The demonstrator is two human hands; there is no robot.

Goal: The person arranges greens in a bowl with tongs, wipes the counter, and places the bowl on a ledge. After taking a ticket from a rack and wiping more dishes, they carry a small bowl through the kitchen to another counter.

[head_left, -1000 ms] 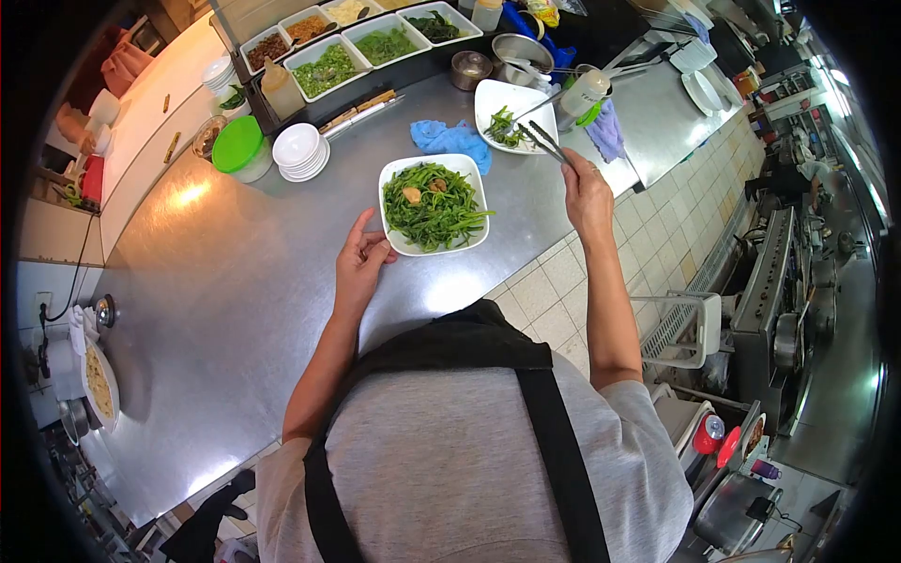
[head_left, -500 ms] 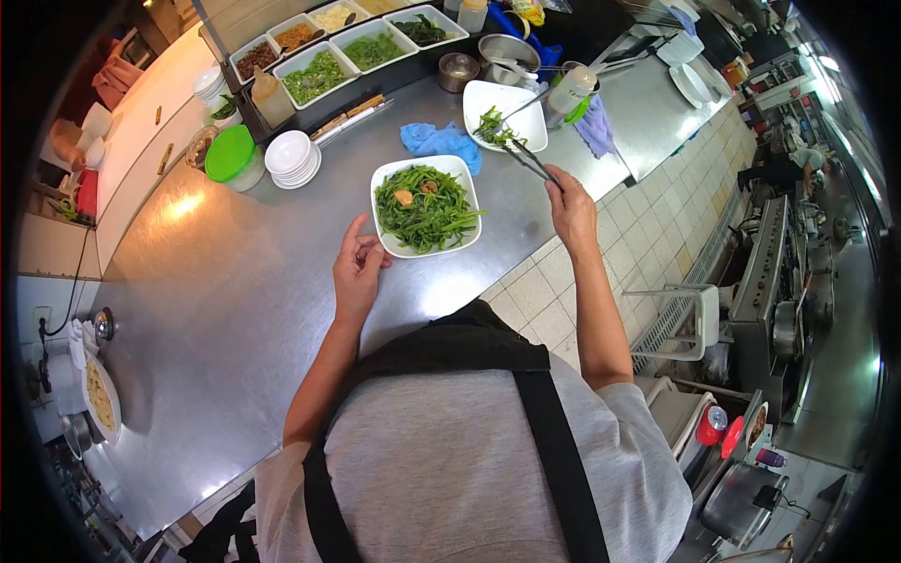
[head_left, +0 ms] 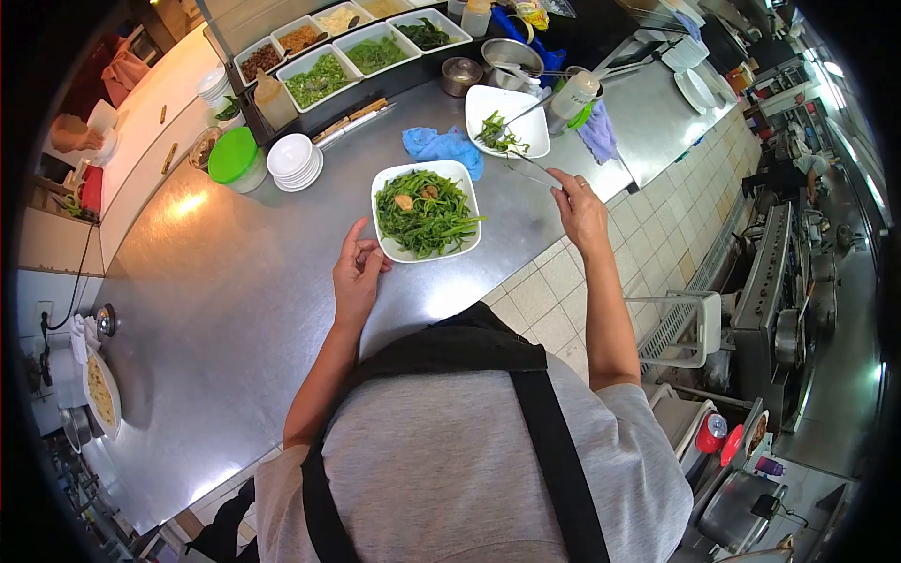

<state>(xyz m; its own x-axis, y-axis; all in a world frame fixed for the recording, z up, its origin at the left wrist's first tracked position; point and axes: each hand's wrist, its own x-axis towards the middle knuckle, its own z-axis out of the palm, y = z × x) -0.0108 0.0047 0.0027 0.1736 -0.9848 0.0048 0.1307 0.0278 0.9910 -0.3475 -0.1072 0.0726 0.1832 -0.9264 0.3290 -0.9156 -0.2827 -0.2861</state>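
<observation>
My right hand (head_left: 580,211) holds metal tongs (head_left: 533,163), whose tips reach to the near edge of a white square dish (head_left: 527,110). That dish holds a few green stems (head_left: 495,129) and a spoon. A white square bowl (head_left: 386,242) full of cooked greens (head_left: 427,214), with light brown pieces on top, stands in front of me. My left hand (head_left: 358,272) is at this bowl's lower left rim, fingers apart, the fingertips at its edge. A crumpled blue cloth (head_left: 443,148) lies between the bowl and the dish.
Ingredient trays (head_left: 344,64) line the back. Small stacked plates (head_left: 293,158), a green-lidded tub (head_left: 236,158), a squeeze bottle (head_left: 574,96) and a purple cloth (head_left: 599,134) stand or lie around the steel counter (head_left: 225,328). Another person's hand shows at the upper left.
My right hand has moved slightly right and down, drawing the tongs back toward the dish's near edge. My left hand and the bowl have barely moved.
</observation>
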